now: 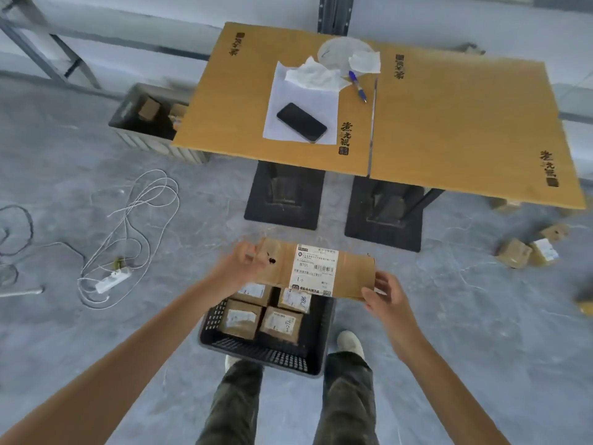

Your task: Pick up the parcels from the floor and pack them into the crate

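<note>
Long parcel held over the crate; more still on the floor.

The long parcel (321,271) is flat brown cardboard, taped, white label up. It sits roughly level between my left hand (244,261) and right hand (383,293), one gripping each end, above the crate's (256,351) far edge. The crate is black with perforated walls and stands on the floor. Four packed parcels (240,317) lie inside two by two, labels up. Small brown floor parcels (526,250) are clustered well to the right.

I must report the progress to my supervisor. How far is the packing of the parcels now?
Done: four parcels lie inside the black crate. In hand: a long parcel is held above the crate, with the left hand on one end and the right hand on the other. Left: at least three small parcels lie on the floor at the right.
</note>
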`<action>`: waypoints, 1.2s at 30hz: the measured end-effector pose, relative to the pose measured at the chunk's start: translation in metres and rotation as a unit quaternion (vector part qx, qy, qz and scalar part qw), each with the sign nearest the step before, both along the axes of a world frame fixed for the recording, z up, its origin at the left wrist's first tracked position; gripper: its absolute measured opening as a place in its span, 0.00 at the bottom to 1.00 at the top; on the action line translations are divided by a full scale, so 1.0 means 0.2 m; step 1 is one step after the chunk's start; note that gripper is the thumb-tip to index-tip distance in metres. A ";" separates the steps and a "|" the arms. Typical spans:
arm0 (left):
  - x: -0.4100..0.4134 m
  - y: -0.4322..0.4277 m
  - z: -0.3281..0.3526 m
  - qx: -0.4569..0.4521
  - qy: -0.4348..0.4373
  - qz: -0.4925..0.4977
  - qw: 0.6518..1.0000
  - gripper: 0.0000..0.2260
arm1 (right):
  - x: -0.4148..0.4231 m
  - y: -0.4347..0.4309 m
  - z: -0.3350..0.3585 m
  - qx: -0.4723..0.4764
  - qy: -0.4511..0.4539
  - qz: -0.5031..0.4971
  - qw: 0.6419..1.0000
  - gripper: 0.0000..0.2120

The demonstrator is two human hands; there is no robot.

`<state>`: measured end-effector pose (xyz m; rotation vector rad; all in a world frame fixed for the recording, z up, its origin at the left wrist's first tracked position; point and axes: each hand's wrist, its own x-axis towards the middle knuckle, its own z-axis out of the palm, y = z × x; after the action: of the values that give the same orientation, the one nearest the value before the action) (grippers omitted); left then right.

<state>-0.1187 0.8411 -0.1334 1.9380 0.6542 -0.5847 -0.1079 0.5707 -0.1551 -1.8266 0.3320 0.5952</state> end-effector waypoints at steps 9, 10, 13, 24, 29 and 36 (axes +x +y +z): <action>-0.30 0.29 -0.71 -0.002 0.125 -0.096 0.988 0.07 | -0.37 0.37 -0.67 -0.096 0.147 -0.004 0.985 0.20; -0.35 0.28 -0.83 -0.012 0.126 -0.100 0.987 0.08 | -0.40 0.40 -0.78 -0.110 0.167 0.002 0.980 0.23; -0.46 0.24 -1.21 -0.035 0.143 -0.089 0.985 0.12 | -0.46 0.45 -1.16 -0.162 0.211 0.022 0.964 0.27; -0.64 0.21 -2.64 0.042 0.240 -0.121 0.962 0.30 | -0.47 0.51 -2.45 -0.187 0.318 0.108 0.923 0.30; -0.64 0.15 -2.98 0.061 0.262 -0.160 0.950 0.34 | -0.47 0.48 -2.79 -0.227 0.319 0.132 0.911 0.30; -0.56 0.05 -3.25 0.088 0.264 -0.280 0.919 0.33 | -0.54 0.45 -3.11 -0.275 0.286 0.146 0.906 0.29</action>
<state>-0.2302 0.8514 -0.7839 2.1537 0.4742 -1.4882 -0.2167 0.6614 -0.7777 -2.2307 0.6762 1.3666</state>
